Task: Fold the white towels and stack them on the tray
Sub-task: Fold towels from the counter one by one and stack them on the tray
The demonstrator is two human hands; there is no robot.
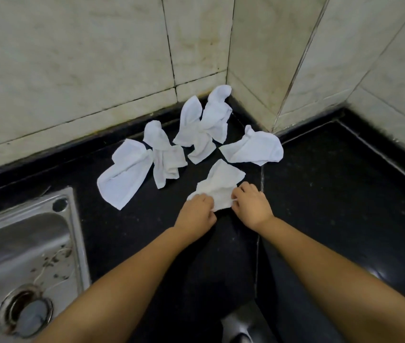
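Note:
Several crumpled white towels lie on a black stone counter point(332, 194) in the corner of tiled walls. The nearest towel point(221, 184) lies in front of me. My left hand point(196, 211) pinches its near left edge and my right hand point(252, 204) pinches its near right edge. Behind it lie a towel at the left point(124, 174), one beside that point(164, 154), a bunched pair near the corner point(206, 125), and one at the right point(253, 148). No tray is in view.
A steel sink point(23, 256) with a drain point(27, 313) is set into the counter at the lower left. Tiled walls point(97, 58) close off the back and right. A seam point(260, 181) runs through the counter beside my right hand.

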